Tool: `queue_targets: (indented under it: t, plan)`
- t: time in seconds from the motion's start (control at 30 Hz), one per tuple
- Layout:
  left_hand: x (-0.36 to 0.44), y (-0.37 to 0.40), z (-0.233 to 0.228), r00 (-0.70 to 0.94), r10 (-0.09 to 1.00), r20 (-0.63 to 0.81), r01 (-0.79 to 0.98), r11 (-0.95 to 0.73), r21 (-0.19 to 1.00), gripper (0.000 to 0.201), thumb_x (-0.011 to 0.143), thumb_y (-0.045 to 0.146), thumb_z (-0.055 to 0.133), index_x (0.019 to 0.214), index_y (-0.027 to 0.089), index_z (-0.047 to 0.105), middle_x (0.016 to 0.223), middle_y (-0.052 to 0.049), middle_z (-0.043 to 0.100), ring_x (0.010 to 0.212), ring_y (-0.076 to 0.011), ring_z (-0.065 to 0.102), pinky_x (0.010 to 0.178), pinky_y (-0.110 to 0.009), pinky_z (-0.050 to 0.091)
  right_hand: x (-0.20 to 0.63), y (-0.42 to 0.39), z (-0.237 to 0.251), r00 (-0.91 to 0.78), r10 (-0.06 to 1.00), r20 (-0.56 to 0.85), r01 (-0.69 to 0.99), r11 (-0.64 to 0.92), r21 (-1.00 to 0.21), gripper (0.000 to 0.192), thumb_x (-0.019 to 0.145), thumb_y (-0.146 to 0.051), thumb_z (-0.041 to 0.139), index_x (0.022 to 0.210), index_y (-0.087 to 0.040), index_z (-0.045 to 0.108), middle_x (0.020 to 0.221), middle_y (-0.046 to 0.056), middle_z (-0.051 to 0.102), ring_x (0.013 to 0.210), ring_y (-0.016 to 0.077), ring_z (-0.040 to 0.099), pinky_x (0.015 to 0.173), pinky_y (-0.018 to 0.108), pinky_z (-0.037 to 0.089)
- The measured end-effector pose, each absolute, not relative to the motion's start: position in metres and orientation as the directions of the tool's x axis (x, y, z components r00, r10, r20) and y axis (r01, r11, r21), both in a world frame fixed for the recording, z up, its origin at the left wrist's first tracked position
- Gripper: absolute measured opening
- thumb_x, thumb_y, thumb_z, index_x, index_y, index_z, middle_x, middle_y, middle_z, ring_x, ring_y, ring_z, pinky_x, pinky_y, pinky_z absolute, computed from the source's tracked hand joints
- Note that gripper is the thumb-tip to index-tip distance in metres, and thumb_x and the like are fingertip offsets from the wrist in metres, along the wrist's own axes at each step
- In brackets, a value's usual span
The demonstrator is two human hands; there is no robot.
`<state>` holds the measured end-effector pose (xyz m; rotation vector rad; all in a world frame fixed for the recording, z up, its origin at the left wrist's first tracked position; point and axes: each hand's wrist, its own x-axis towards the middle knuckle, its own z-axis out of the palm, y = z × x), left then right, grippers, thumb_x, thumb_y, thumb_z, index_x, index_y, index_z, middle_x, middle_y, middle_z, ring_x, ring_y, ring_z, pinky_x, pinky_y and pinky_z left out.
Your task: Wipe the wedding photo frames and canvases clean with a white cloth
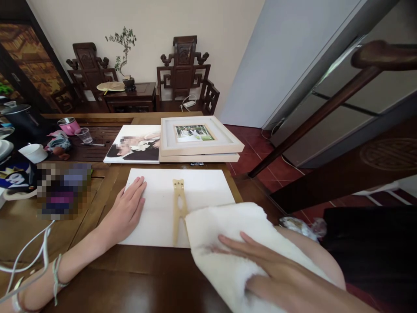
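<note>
A white rectangular panel (156, 217) lies on the wooden table, with a cream stand leg (178, 208) fixed to its upper face by a small hinge plate. My left hand (132, 208) rests flat on the panel's left edge, fingers stretched out and holding nothing. A fluffy white cloth (228, 217) covers the panel's lower right corner and hangs past the table's near edge. My right hand (260, 261) lies over this cloth, its fingers pressing into the pile and a fold bunched beside the thumb. What is under the cloth is hidden.
Behind the panel are stacked light-wood frames (198, 150) and a photo panel (143, 152). Cups, including a pink mug (69, 126), a clear plastic cup (84, 134) and white cables (45, 243) are on the left. A dark wooden chair (312, 113) stands at right.
</note>
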<state>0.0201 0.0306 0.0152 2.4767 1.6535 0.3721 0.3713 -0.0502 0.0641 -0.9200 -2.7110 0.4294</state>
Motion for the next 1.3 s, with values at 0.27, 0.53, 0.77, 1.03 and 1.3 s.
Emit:
queue_targets:
  t: [0.27,0.53,0.77,1.03,1.3]
  plan:
    - [0.021,0.03,0.016,0.372,0.918,0.14,0.885,-0.396,0.247,0.05,0.103,0.032,0.024,0.15,0.017,0.031,0.159,-0.013,0.03,0.148,-0.0259,0.024,0.117,-0.051,0.027,0.347,0.034,0.043,-0.675,0.725,0.136,0.645,0.669,-0.368,0.048,0.066,0.001,0.042,0.103,-0.019,0.066,0.154,0.01,0.038,0.145,0.0284,0.022,0.117,0.057,0.023]
    - [0.022,0.031,0.017,0.37,0.923,0.108,0.894,-0.385,0.228,0.052,0.103,0.034,0.023,0.152,0.016,0.028,0.159,-0.013,0.028,0.148,-0.0265,0.023,0.116,-0.051,0.028,0.299,0.03,0.04,-0.603,0.788,0.126,0.719,0.605,-0.342,0.055,0.064,0.006,0.041,0.108,-0.013,0.068,0.155,0.015,0.036,0.147,0.0351,0.013,0.115,0.067,0.013]
    - [0.021,0.031,0.015,0.38,0.917,0.118,0.894,-0.397,0.207,0.054,0.103,0.034,0.023,0.155,0.02,0.021,0.16,-0.011,0.027,0.148,-0.0266,0.024,0.116,-0.051,0.028,0.285,-0.038,0.036,-0.808,0.571,0.148,0.483,0.784,-0.389,0.027,0.076,-0.004,0.051,0.074,-0.02,0.072,0.157,0.007,0.032,0.145,0.0388,0.014,0.113,0.068,0.016]
    - [0.021,0.031,0.014,0.383,0.918,0.104,0.892,-0.397,0.216,0.053,0.103,0.034,0.022,0.154,0.018,0.023,0.16,-0.011,0.027,0.148,-0.0261,0.022,0.117,-0.051,0.027,0.282,0.003,0.055,-0.794,0.607,0.002,0.557,0.729,-0.398,0.051,0.066,0.006,0.045,0.102,-0.018,0.073,0.157,0.009,0.032,0.147,0.0334,0.012,0.116,0.063,0.013]
    - [0.02,0.03,0.015,0.39,0.913,0.12,0.883,-0.408,0.234,0.053,0.103,0.033,0.022,0.153,0.018,0.025,0.159,-0.012,0.028,0.148,-0.0262,0.022,0.116,-0.051,0.027,0.252,0.056,0.056,-0.716,0.698,-0.031,0.685,0.693,-0.224,0.054,0.073,0.007,0.049,0.122,-0.011,0.064,0.155,0.017,0.034,0.145,0.0411,0.013,0.114,0.068,0.015]
